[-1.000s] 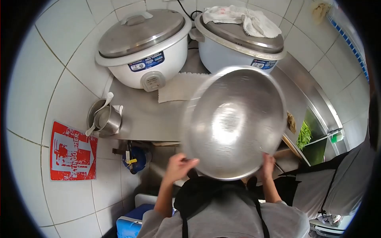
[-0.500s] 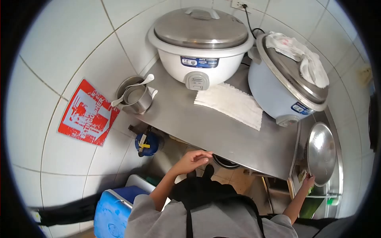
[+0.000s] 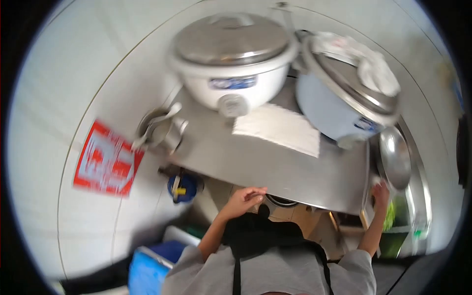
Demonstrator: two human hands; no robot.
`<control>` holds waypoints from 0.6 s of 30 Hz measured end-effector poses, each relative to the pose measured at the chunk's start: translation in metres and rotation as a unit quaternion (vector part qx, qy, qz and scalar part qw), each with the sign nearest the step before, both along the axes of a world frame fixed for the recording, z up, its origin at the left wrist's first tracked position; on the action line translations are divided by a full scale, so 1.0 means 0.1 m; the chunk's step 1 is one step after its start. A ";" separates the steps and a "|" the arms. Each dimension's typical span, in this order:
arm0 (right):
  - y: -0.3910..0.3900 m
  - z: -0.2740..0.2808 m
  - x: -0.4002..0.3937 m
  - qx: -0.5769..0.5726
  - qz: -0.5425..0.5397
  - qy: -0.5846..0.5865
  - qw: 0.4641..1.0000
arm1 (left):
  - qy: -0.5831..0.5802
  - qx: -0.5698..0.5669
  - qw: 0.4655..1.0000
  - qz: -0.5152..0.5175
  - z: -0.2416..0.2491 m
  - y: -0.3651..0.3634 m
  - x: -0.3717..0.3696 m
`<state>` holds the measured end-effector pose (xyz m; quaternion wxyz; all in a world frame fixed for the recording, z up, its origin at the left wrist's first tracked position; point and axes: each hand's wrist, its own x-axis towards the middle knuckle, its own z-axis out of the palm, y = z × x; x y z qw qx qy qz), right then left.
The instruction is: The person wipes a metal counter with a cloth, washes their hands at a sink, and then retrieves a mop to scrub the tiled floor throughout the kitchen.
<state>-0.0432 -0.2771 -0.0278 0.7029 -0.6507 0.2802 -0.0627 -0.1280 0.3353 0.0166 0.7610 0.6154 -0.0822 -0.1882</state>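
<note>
My right hand (image 3: 380,194) grips the near rim of a shiny round metal bowl (image 3: 395,157), tilted up at the right beside the counter; its fingers are partly blurred. My left hand (image 3: 246,200) hovers at the counter's front edge with fingers loosely bent, thumb apart and nothing in it. A folded white cloth (image 3: 278,129) lies on the steel counter (image 3: 260,164), in front of a white rice cooker (image 3: 236,88) with a metal lid. To its right stands a second rice cooker (image 3: 329,108), with a crumpled white towel (image 3: 376,73) on its lid.
Metal pots (image 3: 162,132) with white ladles hang or stand at the counter's left end. A red and white sign (image 3: 108,160) is on the tiled wall. A blue cylinder (image 3: 182,188) stands below. Leafy greens (image 3: 390,216) lie near my right forearm; a blue cooler (image 3: 145,273) is lower left.
My right hand has carried the metal bowl farther forward, away from my body. The left hand stays almost where it was. The whole view has shifted slightly and blurred.
</note>
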 end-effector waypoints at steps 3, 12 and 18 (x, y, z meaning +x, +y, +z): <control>1.16 0.54 -0.73 -0.118 0.045 0.002 0.992 | -0.009 0.025 0.999 -0.043 -0.08 -0.06 0.12; 2.10 -3.03 -4.75 -0.212 0.281 0.542 0.763 | -0.049 0.031 0.946 -0.320 -0.40 -0.80 0.36; 3.54 -2.12 -6.58 0.055 -0.138 0.685 0.713 | -0.050 0.058 0.873 -0.482 -0.30 -1.77 -0.11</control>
